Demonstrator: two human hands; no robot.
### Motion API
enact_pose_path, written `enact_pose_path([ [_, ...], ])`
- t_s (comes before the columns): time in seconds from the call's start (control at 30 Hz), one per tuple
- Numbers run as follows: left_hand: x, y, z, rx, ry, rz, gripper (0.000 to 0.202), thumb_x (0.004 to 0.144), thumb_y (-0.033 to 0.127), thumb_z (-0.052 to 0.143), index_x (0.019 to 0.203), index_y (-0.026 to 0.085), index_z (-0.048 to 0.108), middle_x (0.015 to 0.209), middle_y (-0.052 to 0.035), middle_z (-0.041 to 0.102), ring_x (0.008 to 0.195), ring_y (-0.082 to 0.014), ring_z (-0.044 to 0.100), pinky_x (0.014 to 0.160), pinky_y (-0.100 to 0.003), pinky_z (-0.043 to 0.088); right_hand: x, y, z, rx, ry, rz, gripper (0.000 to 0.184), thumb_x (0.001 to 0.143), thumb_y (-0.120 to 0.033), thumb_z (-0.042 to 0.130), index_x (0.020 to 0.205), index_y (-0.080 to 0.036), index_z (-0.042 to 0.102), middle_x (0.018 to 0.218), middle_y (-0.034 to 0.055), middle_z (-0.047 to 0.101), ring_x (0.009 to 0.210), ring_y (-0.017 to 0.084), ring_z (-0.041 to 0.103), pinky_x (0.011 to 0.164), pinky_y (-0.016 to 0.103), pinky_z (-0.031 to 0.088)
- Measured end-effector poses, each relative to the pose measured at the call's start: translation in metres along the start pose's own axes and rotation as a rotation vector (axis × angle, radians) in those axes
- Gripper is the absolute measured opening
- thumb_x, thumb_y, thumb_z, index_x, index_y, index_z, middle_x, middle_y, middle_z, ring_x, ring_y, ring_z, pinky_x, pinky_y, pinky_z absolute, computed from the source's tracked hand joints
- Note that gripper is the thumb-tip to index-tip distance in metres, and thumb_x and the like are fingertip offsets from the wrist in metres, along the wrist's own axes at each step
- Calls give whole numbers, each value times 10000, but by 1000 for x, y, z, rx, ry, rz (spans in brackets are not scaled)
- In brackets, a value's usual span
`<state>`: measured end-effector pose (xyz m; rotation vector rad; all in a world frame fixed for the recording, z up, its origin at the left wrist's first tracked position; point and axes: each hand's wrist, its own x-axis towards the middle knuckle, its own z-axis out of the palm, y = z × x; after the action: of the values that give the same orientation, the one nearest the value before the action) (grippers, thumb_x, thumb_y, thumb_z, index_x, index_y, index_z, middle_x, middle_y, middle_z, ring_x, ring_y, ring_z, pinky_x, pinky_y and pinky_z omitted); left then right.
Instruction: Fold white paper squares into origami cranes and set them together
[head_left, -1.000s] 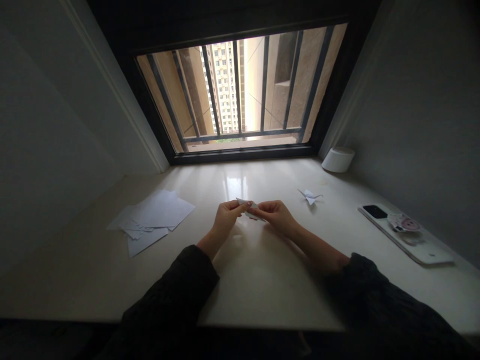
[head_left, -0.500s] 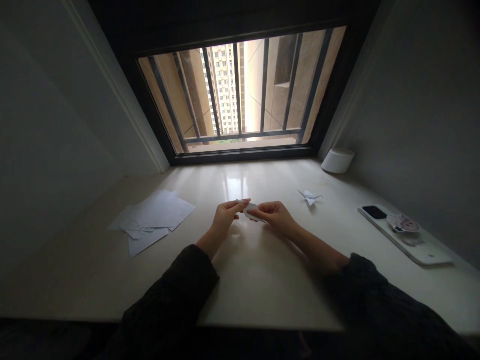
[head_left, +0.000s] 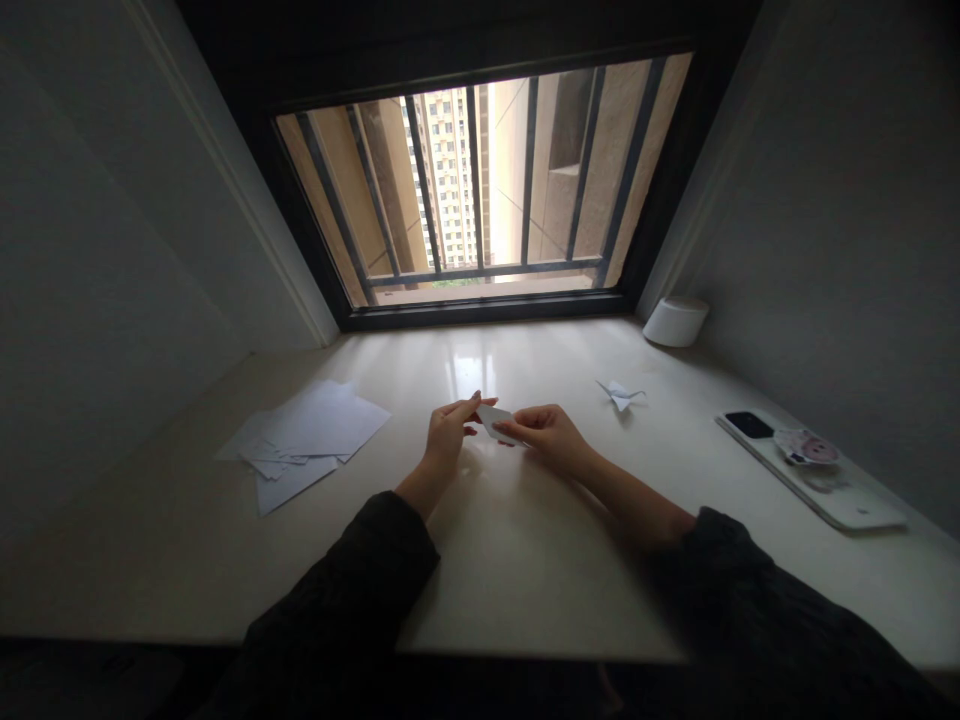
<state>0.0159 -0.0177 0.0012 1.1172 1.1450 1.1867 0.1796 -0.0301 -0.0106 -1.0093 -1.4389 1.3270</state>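
Observation:
A small folded piece of white paper point(head_left: 496, 421) is held up between my two hands, over the middle of the pale sill. My left hand point(head_left: 448, 427) pinches its upper left end between thumb and fingers. On the other side, my right hand point(head_left: 546, 432) grips the right part, thumb on top and fingers beneath. The paper's right end is partly hidden by that hand. To the right of my right hand stands a folded paper crane point(head_left: 620, 396), apart from it.
On the left lies a loose stack of white paper sheets point(head_left: 319, 430). A phone point(head_left: 817, 475) with a cartoon grip on its back rests at the right. A white round container point(head_left: 676, 322) sits in the back right corner, beside the barred window point(head_left: 487, 190).
My left thumb and fingers have shifted slightly left and up along the paper, so more of its flat face shows. My right hand has hardly moved.

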Motion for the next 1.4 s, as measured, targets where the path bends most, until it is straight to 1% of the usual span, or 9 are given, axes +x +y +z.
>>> enact_pose_path([
  [0.2, 8, -1, -7, -83, -45, 16, 508, 821, 553, 434, 945, 166, 740, 933, -101, 703, 690, -152, 569, 616, -267, 399, 1, 5, -3, 4, 21, -5, 314, 678, -463, 723, 645, -151, 727, 592, 33, 680, 550, 129, 573, 570, 255, 398],
  [0.27, 8, 0, -6, -61, -73, 37, 546, 825, 586, 414, 972, 168, 732, 898, -94, 704, 697, -159, 584, 632, -274, 414, 1, 5, -4, 8, 35, -1, 328, 680, -473, 717, 644, -147, 720, 598, 34, 677, 550, 129, 567, 566, 256, 392],
  [0.4, 3, -1, 0, 76, -176, 87, 410, 704, 488, 676, 945, 162, 736, 829, -72, 709, 768, -183, 611, 730, -300, 440, 0, 3, -3, 0, 41, -7, 377, 676, -512, 705, 614, -140, 693, 564, 15, 637, 520, 111, 520, 529, 246, 358],
  [0.5, 1, -5, 3, 86, -226, 105, 338, 685, 440, 711, 847, 145, 748, 776, -71, 709, 756, -189, 614, 749, -319, 445, 0, 2, -1, -27, 51, -8, 407, 682, -543, 684, 615, -141, 690, 561, 11, 630, 527, 113, 521, 521, 243, 352],
  [0.6, 1, -8, 3, 73, -181, 127, 313, 682, 433, 713, 795, 144, 751, 734, -64, 704, 747, -190, 611, 740, -322, 445, 0, 1, 0, -78, 74, -21, 423, 681, -557, 678, 610, -140, 696, 586, 30, 657, 574, 138, 567, 554, 250, 387],
  [0.87, -1, -3, 4, 47, 56, 111, 300, 654, 453, 717, 696, 156, 738, 649, -34, 661, 685, -161, 567, 686, -307, 434, 1, -1, -1, -147, 45, 15, 395, 682, -546, 680, 708, -157, 750, 659, 67, 717, 595, 154, 607, 629, 271, 457],
  [1.0, -2, -1, 4, 68, 72, 117, 317, 647, 473, 712, 672, 157, 730, 631, -33, 649, 665, -160, 556, 663, -298, 424, 2, 1, -1, -173, 44, 5, 391, 694, -547, 672, 706, -163, 749, 659, 69, 719, 585, 161, 615, 610, 270, 465],
  [1.17, -2, 0, 4, 90, 82, 137, 317, 665, 476, 696, 658, 160, 725, 613, -27, 637, 630, -147, 534, 633, -284, 406, 1, 3, -1, -316, 115, -36, 392, 713, -568, 647, 689, -189, 744, 657, 59, 720, 609, 177, 644, 587, 259, 453],
  [1.4, 0, -4, 2, 146, 58, 172, 338, 675, 485, 686, 634, 151, 716, 567, -16, 607, 587, -133, 492, 600, -275, 383, 1, 4, -6, -552, 110, -81, 388, 761, -561, 603, 650, -212, 731, 591, 31, 694, 549, 153, 624, 554, 247, 416],
])
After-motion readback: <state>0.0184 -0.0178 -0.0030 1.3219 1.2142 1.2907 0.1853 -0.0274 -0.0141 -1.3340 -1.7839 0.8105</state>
